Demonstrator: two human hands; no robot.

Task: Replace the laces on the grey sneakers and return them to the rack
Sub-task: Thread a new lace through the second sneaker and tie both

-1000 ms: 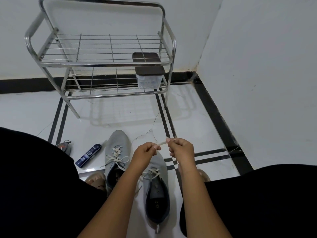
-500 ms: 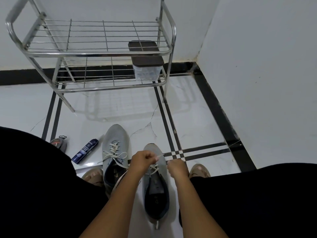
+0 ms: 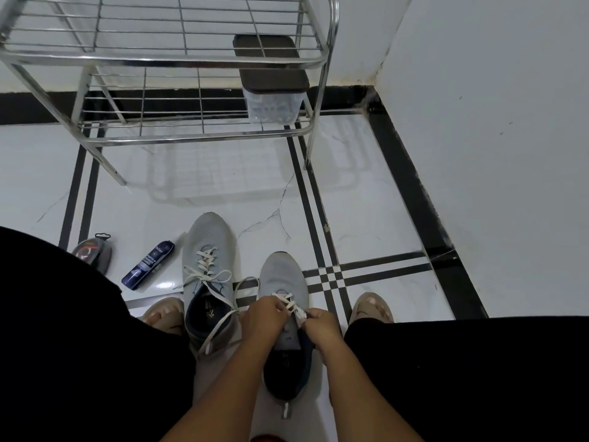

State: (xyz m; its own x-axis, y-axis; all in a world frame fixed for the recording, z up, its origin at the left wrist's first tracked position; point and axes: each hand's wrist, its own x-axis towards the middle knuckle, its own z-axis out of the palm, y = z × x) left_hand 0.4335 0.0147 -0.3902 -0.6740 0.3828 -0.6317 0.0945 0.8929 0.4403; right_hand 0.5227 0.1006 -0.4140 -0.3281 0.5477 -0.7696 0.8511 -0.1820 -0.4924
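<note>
Two grey sneakers stand on the white floor between my knees. The left sneaker (image 3: 207, 250) carries a white lace with loose ends trailing over its side. The right sneaker (image 3: 282, 275) has a white lace (image 3: 288, 299) partly threaded near its toe. My left hand (image 3: 264, 320) pinches that lace over the tongue. My right hand (image 3: 322, 327) pinches the lace's end at the shoe's right eyelets. The steel wire rack (image 3: 165, 59) stands at the back against the wall, with no shoes on its shelves.
A clear box with a dark lid (image 3: 271, 81) sits on the rack's lower shelf at the right. A blue tube (image 3: 148, 264) and a small dark packet (image 3: 94, 250) lie on the floor to the left. My sandalled feet (image 3: 369, 309) flank the sneakers. A white wall closes the right side.
Both hands have come down from in front of me, where they held the lace end up, onto the right sneaker's eyelets. The camera has tilted downward.
</note>
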